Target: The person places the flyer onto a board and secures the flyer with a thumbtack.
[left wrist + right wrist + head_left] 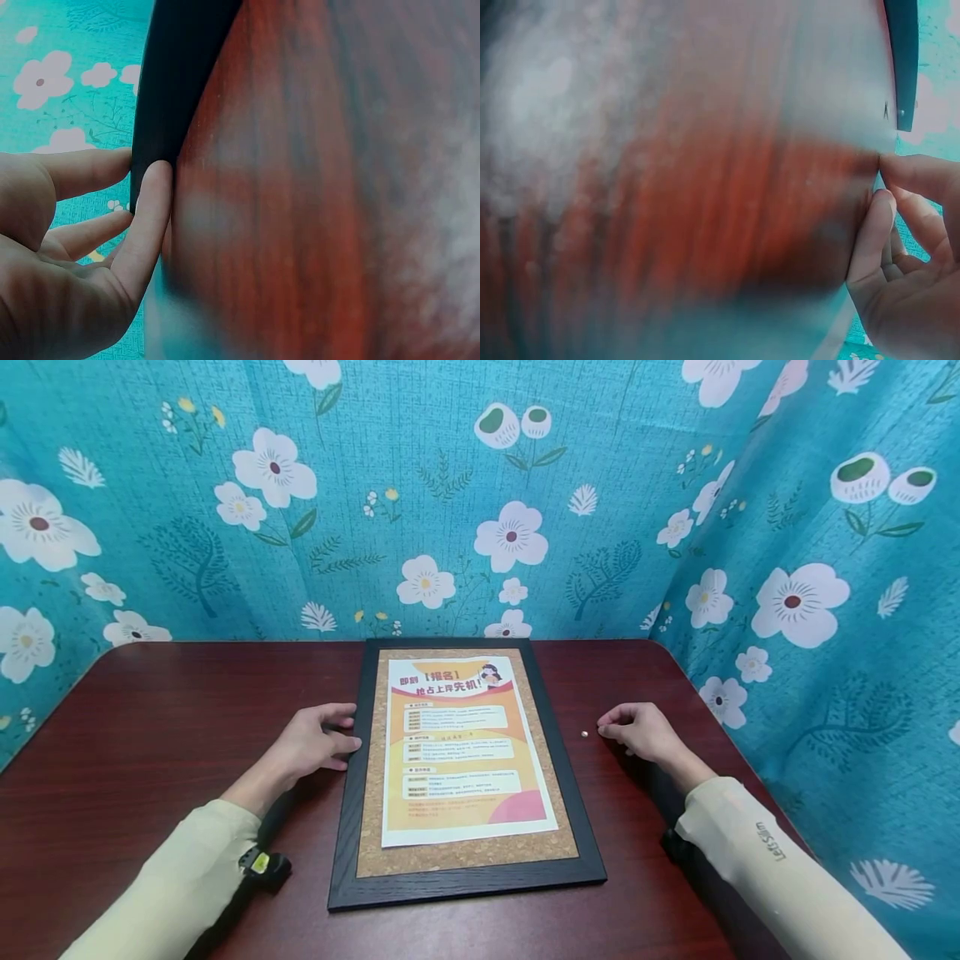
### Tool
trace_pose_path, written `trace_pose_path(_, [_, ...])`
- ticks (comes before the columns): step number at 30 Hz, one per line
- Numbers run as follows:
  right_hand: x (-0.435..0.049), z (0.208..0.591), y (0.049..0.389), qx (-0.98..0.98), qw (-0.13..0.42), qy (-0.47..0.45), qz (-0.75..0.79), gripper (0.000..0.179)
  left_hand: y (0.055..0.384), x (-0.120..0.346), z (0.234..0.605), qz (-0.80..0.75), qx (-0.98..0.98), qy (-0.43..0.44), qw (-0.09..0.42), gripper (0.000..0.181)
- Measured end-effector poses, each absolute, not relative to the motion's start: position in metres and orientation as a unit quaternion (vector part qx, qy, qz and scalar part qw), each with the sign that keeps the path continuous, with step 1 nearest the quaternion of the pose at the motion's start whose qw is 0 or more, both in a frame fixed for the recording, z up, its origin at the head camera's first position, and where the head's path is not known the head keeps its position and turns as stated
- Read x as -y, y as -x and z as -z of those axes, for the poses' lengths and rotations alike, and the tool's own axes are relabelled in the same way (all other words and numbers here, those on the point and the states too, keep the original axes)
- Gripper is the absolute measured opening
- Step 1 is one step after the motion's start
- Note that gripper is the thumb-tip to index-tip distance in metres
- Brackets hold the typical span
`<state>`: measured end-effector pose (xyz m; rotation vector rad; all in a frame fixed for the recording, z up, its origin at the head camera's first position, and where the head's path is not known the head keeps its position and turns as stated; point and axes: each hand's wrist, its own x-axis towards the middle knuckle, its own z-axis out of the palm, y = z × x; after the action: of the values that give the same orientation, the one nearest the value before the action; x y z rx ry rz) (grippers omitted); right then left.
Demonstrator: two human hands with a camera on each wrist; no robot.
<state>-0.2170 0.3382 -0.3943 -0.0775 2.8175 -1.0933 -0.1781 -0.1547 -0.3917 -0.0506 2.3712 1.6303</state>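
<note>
Fingers [154,214] touching black frame [180,75] — reddish wood [277,187], flowered cloth [82,34]

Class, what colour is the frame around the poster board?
The frame is black; it shows best in the head view.

Teal floral curtain [442,452] behind reddish-brown table [187,718]

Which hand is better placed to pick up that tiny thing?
Probably the right hand: it is just beside the tiny thing. The left hand touches the frame on its opposite side.
</note>
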Motion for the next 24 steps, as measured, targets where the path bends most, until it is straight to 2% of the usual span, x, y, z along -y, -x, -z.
trace_pose_path(5, [-0.338, 0.393, 0.216, -0.927, 0.062, 0.040, 0.367, 0.012, 0.178, 0.155, 0.391, -0.561, -0.817, 0.015, 0.133, 0.064])
trace_pose_path(15, [-0.332, 0.393, 0.217, -0.925, 0.055, 0.129, 0.353, 0.016, 0.178, 0.156, 0.391, -0.562, -0.817, 0.014, 0.132, 0.064])
trace_pose_path(24, [-0.327, 0.397, 0.220, -0.927, 0.048, 0.141, 0.344, 0.011, 0.179, 0.154, 0.392, -0.561, -0.817, 0.014, 0.133, 0.065])
